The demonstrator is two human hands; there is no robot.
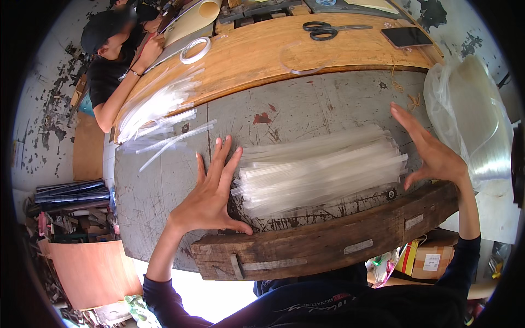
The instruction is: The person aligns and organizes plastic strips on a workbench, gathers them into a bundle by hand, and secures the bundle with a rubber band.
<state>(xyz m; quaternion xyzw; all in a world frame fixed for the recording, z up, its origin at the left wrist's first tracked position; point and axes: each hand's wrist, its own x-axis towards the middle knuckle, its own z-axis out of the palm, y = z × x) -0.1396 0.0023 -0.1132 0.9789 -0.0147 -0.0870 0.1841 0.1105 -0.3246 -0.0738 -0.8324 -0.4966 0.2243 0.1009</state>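
A thick bundle of clear plastic strips [322, 172] lies lengthwise across the grey worktable [164, 213], its strips roughly lined up. At the bundle's left end my left hand [210, 191] is spread, thumb toward the table's front edge and fingers pointing away from me. My right hand [432, 150] stands at the other end, fingers apart and thumb below, with a gap between it and the strips. Neither hand holds anything. Whether the left fingertips touch the strip ends, I cannot tell.
A worn wooden beam [328, 235] runs along the near edge. Loose strips [164, 104] lie at far left, by a tape roll [195, 50]. Scissors [328, 30] and a phone [406, 37] rest on the far wooden board. A plastic-wrapped roll [473, 120] stands right; a person [115, 60] sits far left.
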